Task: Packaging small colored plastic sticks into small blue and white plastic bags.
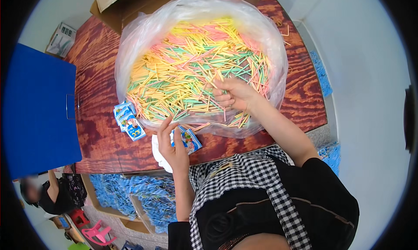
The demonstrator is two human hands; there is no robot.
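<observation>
Pale yellow at the curled fingertips of the right hand (233, 94), apparently pinched narrow on a thin stick (214, 80), perhaps more than one; too small to count. Held by the near end, probably to keep the rest free, with long axis seemingly aimed up and leftward, over the heap. Loosely parted at the left hand (175, 153), without any clear grip, close by a blue packet (190, 139). Beyond, gathered in a clear plastic bag (125, 73), likely rolled wide for reaching in, among loose sticks (174, 82) pointing every way.
</observation>
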